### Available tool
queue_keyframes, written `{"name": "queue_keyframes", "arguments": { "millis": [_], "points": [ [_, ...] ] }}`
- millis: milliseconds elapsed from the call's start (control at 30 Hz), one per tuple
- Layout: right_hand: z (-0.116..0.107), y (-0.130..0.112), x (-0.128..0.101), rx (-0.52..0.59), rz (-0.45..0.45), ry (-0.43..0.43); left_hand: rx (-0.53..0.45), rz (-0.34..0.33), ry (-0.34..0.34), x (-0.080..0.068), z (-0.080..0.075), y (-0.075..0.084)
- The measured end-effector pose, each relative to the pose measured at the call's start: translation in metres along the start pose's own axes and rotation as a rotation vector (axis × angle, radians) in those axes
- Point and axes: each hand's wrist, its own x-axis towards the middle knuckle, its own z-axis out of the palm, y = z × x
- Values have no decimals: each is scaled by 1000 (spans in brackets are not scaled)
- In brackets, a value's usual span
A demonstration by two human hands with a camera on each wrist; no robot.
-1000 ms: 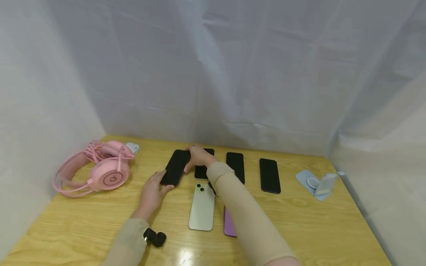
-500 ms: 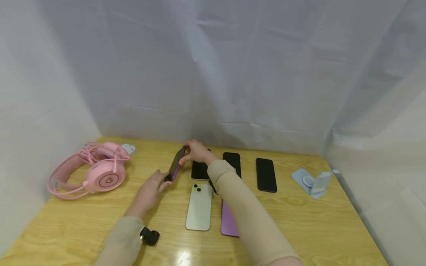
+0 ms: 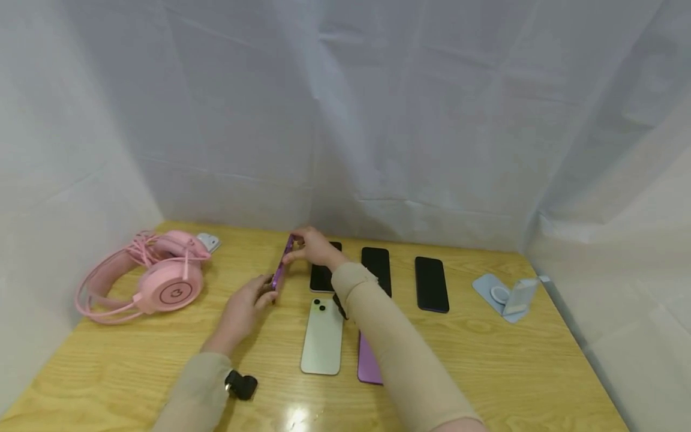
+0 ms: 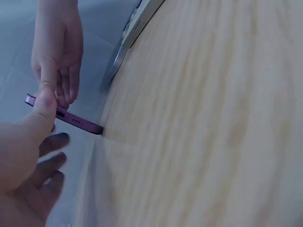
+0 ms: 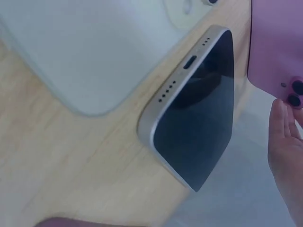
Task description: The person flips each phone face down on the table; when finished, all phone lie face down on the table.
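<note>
A purple phone (image 3: 282, 264) stands tilted on its long edge, held between both hands at the left-centre of the table. My left hand (image 3: 243, 312) grips its near end, thumb on one side. At the far end my right hand (image 3: 315, 247) pinches it between thumb and fingers. In the left wrist view the phone's port end (image 4: 78, 121) shows, its lower edge close over the wood. The right wrist view shows its purple back (image 5: 277, 42) with camera lenses beside the right fingers. A black-screened phone with a silver edge (image 5: 199, 109) lies face up just right of it.
Face down in front lie a pale phone (image 3: 322, 339) and a purple phone (image 3: 369, 360), partly under the right sleeve. Two more black-screened phones, one at the right (image 3: 432, 284), lie face up. Pink headphones (image 3: 173, 282) sit left; a light-blue folding charger (image 3: 502, 295) stands far right.
The phone in my hands has turned from showing its black screen to standing on edge, its purple side now toward the head camera. Both hands keep hold of its ends.
</note>
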Motion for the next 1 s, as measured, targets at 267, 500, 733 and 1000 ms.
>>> {"name": "queue_keyframes", "arguments": {
  "millis": [267, 500, 733, 1000],
  "points": [
    [11, 2, -4, 125, 30, -26, 98, 97, -7, 7, -13, 6],
    [21, 1, -7, -90, 45, -75, 104, 71, -49, 8, -19, 9],
    [27, -3, -4, -135, 35, -103, 82, 27, -53, 9, -24, 3],
    [28, -3, -4, -219, -7, -154, 80, -9, 33, 4, -23, -9]
  ]
}}
